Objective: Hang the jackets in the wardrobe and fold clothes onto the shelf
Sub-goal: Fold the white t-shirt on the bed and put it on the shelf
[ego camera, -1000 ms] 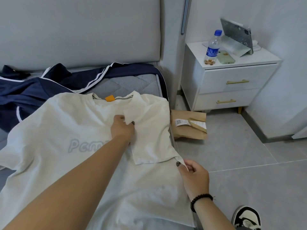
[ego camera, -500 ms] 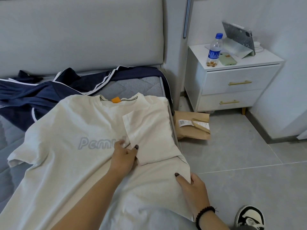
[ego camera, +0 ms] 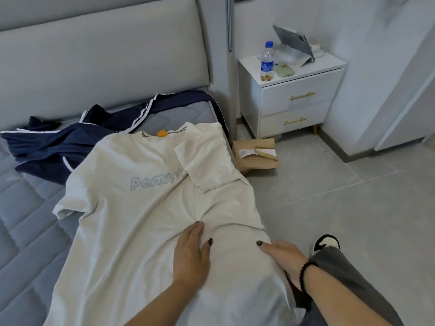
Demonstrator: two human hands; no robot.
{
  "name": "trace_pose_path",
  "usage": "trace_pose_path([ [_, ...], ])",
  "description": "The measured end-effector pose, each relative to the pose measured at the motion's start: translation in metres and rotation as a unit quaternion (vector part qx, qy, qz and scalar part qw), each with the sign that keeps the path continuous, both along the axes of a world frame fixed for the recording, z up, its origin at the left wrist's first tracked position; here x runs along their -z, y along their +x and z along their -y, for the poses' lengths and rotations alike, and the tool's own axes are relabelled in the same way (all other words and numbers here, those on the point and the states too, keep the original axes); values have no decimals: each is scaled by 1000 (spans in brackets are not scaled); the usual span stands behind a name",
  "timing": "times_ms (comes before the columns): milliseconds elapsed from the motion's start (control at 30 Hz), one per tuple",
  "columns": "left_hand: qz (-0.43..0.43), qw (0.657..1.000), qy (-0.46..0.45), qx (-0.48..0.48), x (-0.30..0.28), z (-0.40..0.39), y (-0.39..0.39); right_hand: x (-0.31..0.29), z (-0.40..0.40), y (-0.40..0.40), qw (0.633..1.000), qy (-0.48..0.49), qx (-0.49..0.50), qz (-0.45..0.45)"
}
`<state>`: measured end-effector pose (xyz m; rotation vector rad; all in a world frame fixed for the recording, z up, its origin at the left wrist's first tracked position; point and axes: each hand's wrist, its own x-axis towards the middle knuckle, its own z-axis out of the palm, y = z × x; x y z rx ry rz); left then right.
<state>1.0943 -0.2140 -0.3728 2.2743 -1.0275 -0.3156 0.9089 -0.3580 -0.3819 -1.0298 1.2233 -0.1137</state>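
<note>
A white T-shirt [ego camera: 141,220] with pale lettering lies face up on the grey bed [ego camera: 23,231], its right sleeve folded inward over the chest. My left hand [ego camera: 191,257] rests flat on the lower middle of the shirt, fingers straight, with cloth wrinkled just ahead of the fingertips. My right hand [ego camera: 284,257] holds the shirt's right side edge at the mattress edge, thumb on top and fingers hidden beneath. A navy jacket [ego camera: 54,149] with white stripes lies crumpled behind the shirt, near the headboard.
A white nightstand [ego camera: 296,100] stands right of the bed with a water bottle [ego camera: 267,62], a phone and a propped tablet [ego camera: 293,42] on top. A brown paper bag [ego camera: 256,154] lies on the tiled floor by the bed. My shoe [ego camera: 326,242] is near the bed edge.
Both hands slid down the shirt toward me, away from the folded sleeve. The left hand let go of the sleeve and lies flat; the right moved from the sleeve corner to the side edge.
</note>
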Motion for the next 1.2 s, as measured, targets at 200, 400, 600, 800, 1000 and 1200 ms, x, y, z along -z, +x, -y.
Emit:
trace_pose_path([
  [200, 3, 999, 41, 24, -6, -36, -44, -37, -32, -47, 993, -23, -105, -45],
  [400, 142, 927, 172, 303, 2, -108, -69, -53, -67, -73, 966, -118, -170, -156],
  [600, 299, 865, 167, 367, -19, -147, -84, -70, -85, -107, 968, -107, -172, -146],
  [800, 221, 860, 271, 370, -43, -152, -85, -92, -101, -111, 959, -118, -201, -164],
  [1000, 252, 818, 295, 425, -60, -153, -94, -98, -107, -114, 924, -120, -248, -266],
  [1200, 248, 797, 274, 478, -54, -154, -105, -94, -108, -125, 903, -90, -271, -321],
])
